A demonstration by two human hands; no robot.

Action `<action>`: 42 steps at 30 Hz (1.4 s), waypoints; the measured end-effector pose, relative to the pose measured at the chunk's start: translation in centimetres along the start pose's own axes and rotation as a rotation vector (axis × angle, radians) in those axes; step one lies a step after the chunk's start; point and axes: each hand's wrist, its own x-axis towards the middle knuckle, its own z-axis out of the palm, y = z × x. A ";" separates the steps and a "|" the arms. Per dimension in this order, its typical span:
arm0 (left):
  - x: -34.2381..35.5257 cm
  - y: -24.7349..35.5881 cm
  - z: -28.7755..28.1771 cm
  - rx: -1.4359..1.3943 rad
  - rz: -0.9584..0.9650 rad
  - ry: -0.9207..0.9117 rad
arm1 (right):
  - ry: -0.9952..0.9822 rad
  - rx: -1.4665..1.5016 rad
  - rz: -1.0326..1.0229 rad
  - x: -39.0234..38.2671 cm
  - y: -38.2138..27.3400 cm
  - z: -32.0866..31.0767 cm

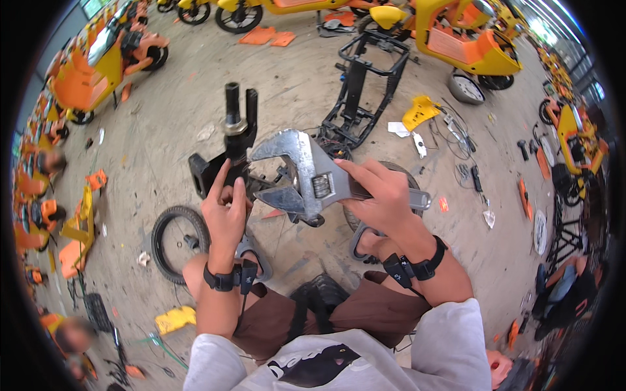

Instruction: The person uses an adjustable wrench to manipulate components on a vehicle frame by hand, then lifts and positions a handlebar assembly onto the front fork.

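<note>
An adjustable wrench point(303, 171) with a silver head lies across my front, its open jaws facing left. My right hand point(385, 201) is closed round its handle, thumb and fingers near the adjusting screw. A black metal fork point(242, 138), with an upright stem and a metal nut point(236, 127) at the stem's base, stands left of the wrench jaws. My left hand point(225, 207) is at the lower part of this fork, index finger and thumb stretched along it, other fingers curled. Its grip is partly hidden. The jaws are beside the fork, apart from the nut.
A black scooter frame point(357, 98) lies ahead. One tyre point(177, 244) lies left of my knee; another wheel point(407, 174) is behind my right hand. A yellow panel point(420, 113), cables point(460, 133) and a round lamp point(467, 88) lie right. Yellow-orange scooters point(98, 75) line the sides.
</note>
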 end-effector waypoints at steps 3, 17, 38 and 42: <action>-0.2 0.6 -0.7 0.044 0.225 0.063 | -0.015 -0.075 -0.062 -0.3 0.0 -0.5; -2.5 -4.3 -6.5 -0.144 0.167 0.361 | 0.005 -0.111 -0.115 0.2 -0.6 0.0; -3.3 -20.5 -2.9 -0.257 -1.096 0.225 | 0.208 0.070 0.072 0.5 -0.2 -1.3; -4.1 -19.8 -3.0 -0.279 -1.093 0.188 | 0.173 0.122 0.133 0.5 -0.5 -2.0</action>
